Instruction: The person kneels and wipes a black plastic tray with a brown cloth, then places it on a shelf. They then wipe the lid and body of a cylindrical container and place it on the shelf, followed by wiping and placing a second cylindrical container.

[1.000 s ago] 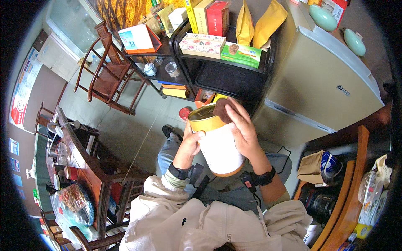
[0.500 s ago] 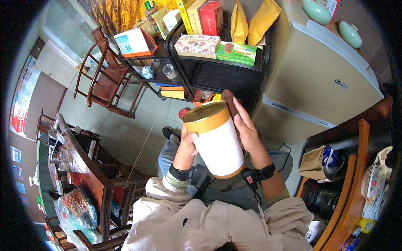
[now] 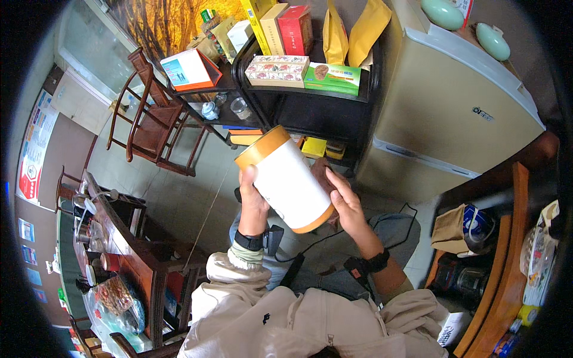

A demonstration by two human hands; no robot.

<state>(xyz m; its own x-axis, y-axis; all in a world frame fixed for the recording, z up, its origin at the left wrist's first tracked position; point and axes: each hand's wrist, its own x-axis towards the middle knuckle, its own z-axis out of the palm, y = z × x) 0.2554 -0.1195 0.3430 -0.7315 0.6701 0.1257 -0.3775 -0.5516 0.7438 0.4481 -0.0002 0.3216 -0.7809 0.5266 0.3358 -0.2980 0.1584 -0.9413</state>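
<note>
Tipping can [image 3: 292, 185]: was held mid-air, leaning further left than before
Cloth [image 3: 320, 172]: slid from up top to lower side, so probably covered a different patch
Left hand [image 3: 253, 206]: thumb clamped on can, fingers hid behind
Right hand [image 3: 353, 212]: fingers bent, gripped cloth

Canister [image 3: 295, 188], frame centre: smooth white body, gold end bands [image 3: 261, 147] with metallic sheen. Cloth [image 3: 320, 169], at its right: matt brown fabric. Chair [image 3: 154, 126], upper left: smooth dark wood. Refrigerator [image 3: 453, 101], upper right: smooth, semi-gloss panels. Bag [image 3: 449, 230], right: matt brown paper.
</note>
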